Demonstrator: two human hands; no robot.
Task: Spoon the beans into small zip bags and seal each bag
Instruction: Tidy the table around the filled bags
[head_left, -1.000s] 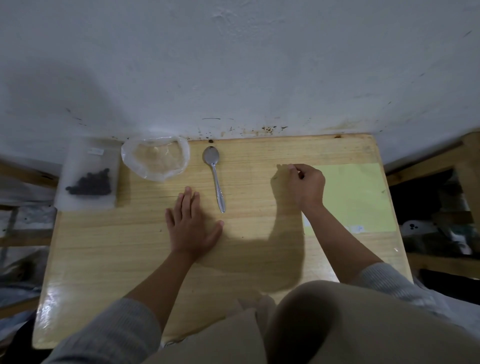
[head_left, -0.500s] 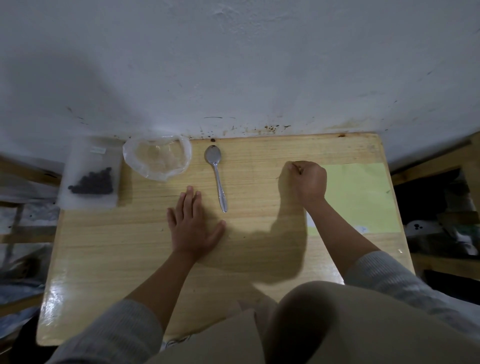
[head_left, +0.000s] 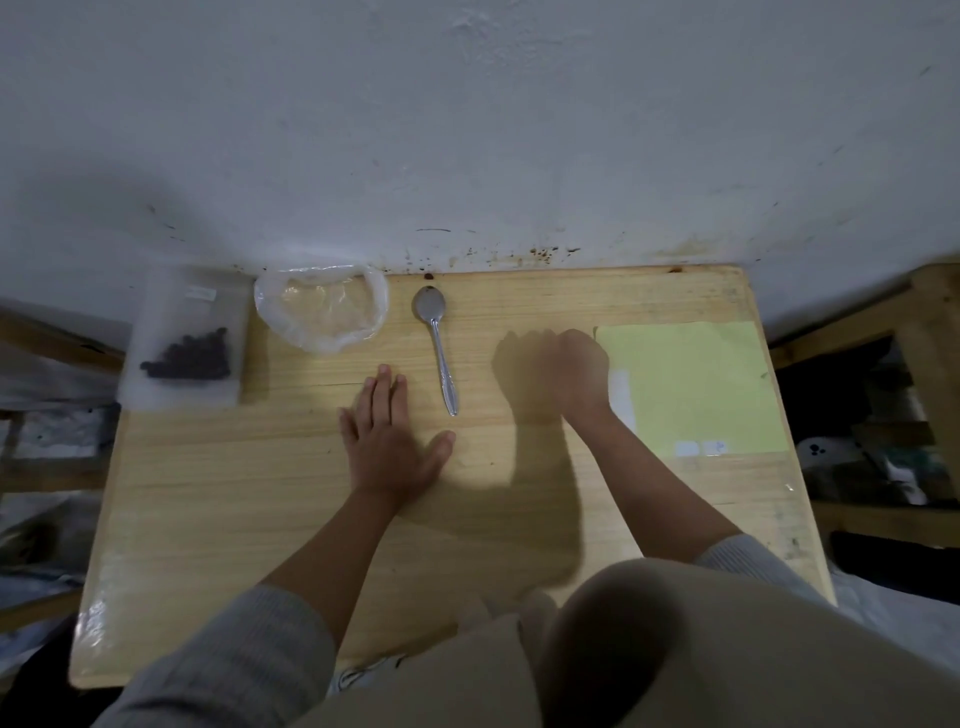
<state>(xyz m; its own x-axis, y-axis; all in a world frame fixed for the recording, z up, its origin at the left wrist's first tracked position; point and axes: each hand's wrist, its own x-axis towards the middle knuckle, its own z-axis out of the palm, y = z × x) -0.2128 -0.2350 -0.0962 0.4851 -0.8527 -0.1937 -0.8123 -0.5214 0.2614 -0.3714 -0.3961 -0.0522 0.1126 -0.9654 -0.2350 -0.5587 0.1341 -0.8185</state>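
A clear zip bag (head_left: 184, 312) holding dark beans (head_left: 189, 356) lies at the table's far-left corner, partly over the edge. Beside it sits a crumpled clear plastic bag (head_left: 322, 309), open and with nothing visible inside. A metal spoon (head_left: 441, 358) lies on the wood, bowl toward the wall. My left hand (head_left: 387, 441) rests flat on the table just left of the spoon's handle, fingers spread, holding nothing. My right hand (head_left: 574, 371) is blurred, curled into a fist right of the spoon, at the left edge of a yellow-green sheet (head_left: 701, 384). Nothing shows in its grip.
The wooden table (head_left: 234, 493) stands against a white wall. A pale rectangle (head_left: 621, 395) lies on the sheet's left side. Wooden frames and clutter flank the table on both sides. My knees cover the near edge.
My right fist has shifted a little to the left off the sheet's edge and is now motion-blurred. The left hand, spoon and bags have stayed put.
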